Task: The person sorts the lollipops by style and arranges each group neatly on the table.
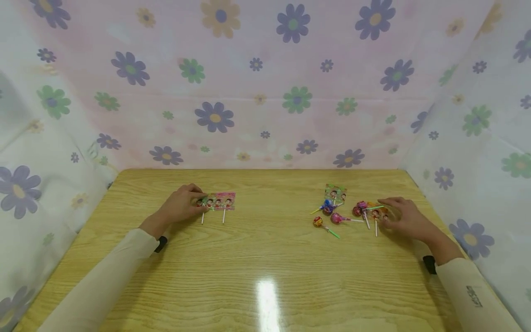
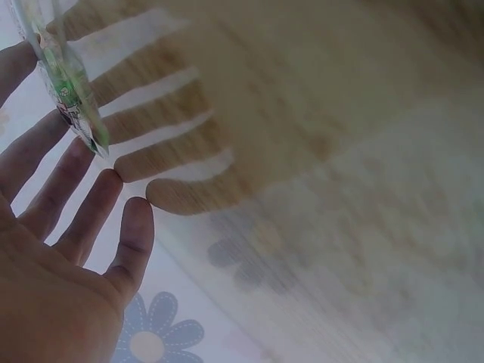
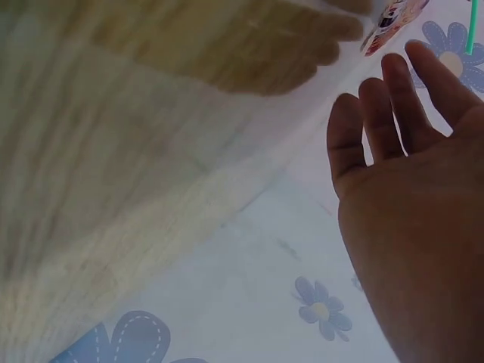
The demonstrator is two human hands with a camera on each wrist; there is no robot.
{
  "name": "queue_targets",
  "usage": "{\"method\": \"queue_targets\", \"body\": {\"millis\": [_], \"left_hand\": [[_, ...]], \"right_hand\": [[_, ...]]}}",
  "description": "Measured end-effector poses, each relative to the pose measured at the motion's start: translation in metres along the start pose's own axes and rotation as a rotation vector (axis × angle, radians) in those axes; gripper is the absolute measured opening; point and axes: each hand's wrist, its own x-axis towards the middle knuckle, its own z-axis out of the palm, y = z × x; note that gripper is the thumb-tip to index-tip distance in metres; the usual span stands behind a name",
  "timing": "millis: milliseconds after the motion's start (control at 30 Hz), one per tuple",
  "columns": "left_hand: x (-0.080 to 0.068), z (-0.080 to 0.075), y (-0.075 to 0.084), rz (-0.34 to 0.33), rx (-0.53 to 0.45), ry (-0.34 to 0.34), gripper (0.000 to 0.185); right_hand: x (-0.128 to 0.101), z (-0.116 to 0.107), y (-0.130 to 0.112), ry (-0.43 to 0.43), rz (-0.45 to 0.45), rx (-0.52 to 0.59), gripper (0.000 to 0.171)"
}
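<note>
At the left of the table, a green-edged lollipop packet (image 1: 210,201) overlaps a pink lollipop packet (image 1: 227,201), their white sticks pointing toward me. My left hand (image 1: 181,205) rests around the green packet's left edge. In the left wrist view, its fingers (image 2: 98,219) are spread and nearly straight, against the packet (image 2: 72,94). On the right, my right hand (image 1: 408,219) is beside an orange lollipop packet (image 1: 375,213) and a green stick (image 1: 375,207). Its fingers (image 3: 397,106) are extended in the right wrist view, where part of a packet (image 3: 393,23) shows beyond them.
Left of my right hand lie several loose lollipops: a blue one (image 1: 327,206), a pink one (image 1: 336,218), a yellow-orange one (image 1: 318,222) and a dark red one (image 1: 357,210). Behind them is another green packet (image 1: 335,192). Flowered cloth (image 1: 265,83) surrounds the wooden table (image 1: 265,249).
</note>
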Motion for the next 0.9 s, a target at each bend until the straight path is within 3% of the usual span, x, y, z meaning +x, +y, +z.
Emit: {"method": "queue_targets", "body": {"millis": [233,900], "left_hand": [[-0.0008,-0.0014,0.0033,-0.014,0.0,-0.004,0.054],[0.0026,0.0014,-0.002,-0.033,-0.016,-0.023,0.055]], "right_hand": [[0.0025,0.0021,-0.0001,-0.066,0.047,-0.001,0.067],[0.007,-0.0031,0.0012,-0.02,0.123,-0.119,0.067]]}}
